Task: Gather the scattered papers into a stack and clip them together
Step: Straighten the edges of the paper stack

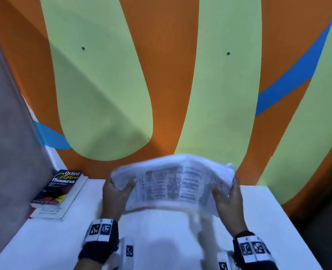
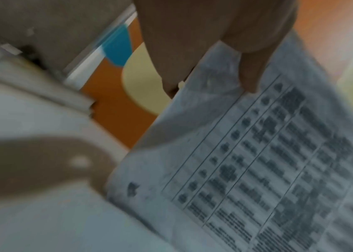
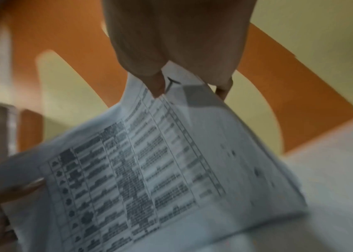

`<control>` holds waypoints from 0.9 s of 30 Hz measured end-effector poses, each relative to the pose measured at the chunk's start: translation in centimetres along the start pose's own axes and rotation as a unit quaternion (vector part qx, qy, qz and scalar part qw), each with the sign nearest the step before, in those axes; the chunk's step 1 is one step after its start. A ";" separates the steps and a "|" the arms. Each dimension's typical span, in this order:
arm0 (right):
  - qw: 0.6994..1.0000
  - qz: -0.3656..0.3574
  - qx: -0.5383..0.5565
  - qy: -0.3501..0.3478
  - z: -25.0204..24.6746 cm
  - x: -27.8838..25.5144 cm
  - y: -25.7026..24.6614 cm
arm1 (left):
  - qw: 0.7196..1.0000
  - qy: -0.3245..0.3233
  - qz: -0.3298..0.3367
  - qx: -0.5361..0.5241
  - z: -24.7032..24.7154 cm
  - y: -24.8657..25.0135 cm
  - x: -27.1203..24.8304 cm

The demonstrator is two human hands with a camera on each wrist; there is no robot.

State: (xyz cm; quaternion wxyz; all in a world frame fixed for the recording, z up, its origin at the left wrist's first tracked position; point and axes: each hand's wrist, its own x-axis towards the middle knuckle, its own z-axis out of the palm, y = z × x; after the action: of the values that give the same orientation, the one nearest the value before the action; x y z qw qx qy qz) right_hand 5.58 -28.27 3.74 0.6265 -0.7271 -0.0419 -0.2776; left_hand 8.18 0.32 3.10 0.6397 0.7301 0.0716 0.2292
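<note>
Currently: papers (image 1: 173, 184) held up over white surface (image 1: 268, 221).
Left hand (image 1: 115, 193) gripping left edge, right hand (image 1: 226, 199) gripping right edge; motion-blurred. Thesaurus (image 1: 61, 189) far left.

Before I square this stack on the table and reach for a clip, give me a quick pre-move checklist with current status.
1. Left hand grips the left edge of the papers: ok.
2. Right hand grips the right edge: ok.
3. Sheet edges aligned: not ok; the top edge looks fanned and uneven, though blur hides detail.
4. Stack lifted off the white table, with room to tap it down: ok.
5. Books at the table's left clear of the stack: ok.
6. Clip located: cannot tell; none shows in any view.
</note>
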 end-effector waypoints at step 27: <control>0.994 0.107 0.008 -0.007 -1.1 -0.8 5.9 | 0.995 -0.060 -0.022 -0.076 -0.8 -3.8 0.9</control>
State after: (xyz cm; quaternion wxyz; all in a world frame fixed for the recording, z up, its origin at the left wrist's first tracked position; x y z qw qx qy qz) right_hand 6.97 -30.38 -1.81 0.6583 -0.7242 0.0289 -0.2033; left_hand 9.37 2.04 -0.29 0.7015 0.6901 0.0312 0.1753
